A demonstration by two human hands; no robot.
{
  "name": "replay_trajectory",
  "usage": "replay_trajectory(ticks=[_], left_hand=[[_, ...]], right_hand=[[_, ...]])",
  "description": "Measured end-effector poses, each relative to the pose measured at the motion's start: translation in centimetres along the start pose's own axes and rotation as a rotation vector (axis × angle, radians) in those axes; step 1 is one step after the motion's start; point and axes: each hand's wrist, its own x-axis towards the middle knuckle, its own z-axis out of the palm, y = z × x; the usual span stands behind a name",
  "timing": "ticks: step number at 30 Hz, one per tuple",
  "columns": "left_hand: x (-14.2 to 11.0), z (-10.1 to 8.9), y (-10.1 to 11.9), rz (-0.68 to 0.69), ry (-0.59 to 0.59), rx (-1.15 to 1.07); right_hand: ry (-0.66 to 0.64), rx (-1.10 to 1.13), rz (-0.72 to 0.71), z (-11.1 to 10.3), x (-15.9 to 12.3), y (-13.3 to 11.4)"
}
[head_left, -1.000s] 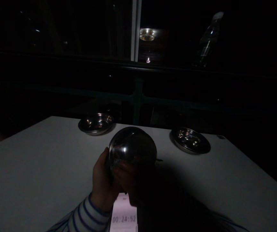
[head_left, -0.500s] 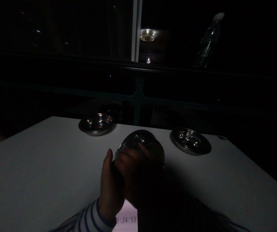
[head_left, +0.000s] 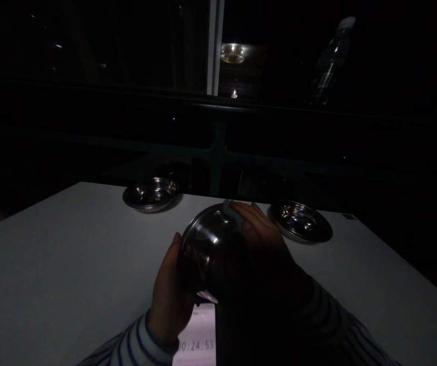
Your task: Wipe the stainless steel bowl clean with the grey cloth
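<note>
Rubbing looks to be the step in hand, judging from the head view, the only one there is. The person holds up a steel bowl (head_left: 211, 249) in front of the body, tilted, its rounded side seemingly turned this way. The left hand (head_left: 168, 290) has it by the near left edge, thumb up along the rim and the other fingers hidden, so I can't tell how far they wrap. The right hand (head_left: 266, 239) is closed over a pale pad (head_left: 233, 211), its fingers nearly straight and laid together, pressing the pad on the bowl's upper right by the rim. How hard they press, I can't make out in this gloom.

Just below the bowl, a phone (head_left: 197, 335) lies lit on the white tabletop (head_left: 69, 264). Near the far edge sit two dishes, the left dish (head_left: 152, 195) well apart from the hands, the right dish (head_left: 300, 222) just beyond the right fingers.

To my mind, the next move calls for a steady left grip while the pad follows the curve, and some turning of the bowl to bring round its shaded lower part.
</note>
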Motion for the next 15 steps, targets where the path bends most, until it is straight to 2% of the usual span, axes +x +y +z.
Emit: replay_trajectory(ticks=[6,9,11,15], left_hand=[[0.4,0.4,1.1,0.107,0.138,-0.108],[0.7,0.2,1.5,0.142,0.150,-0.168],[1.0,0.0,1.6,0.134,0.115,-0.190],[1.2,-0.2,1.6,0.095,0.083,-0.222]], right_hand=[[0.046,0.310,0.215,0.0,0.0,0.3],[0.058,0.426,0.228,0.6,-0.4,0.3],[0.094,0.395,0.195,1.3,-0.9,0.3],[0.190,0.136,0.139,3.0,-2.2,0.4]])
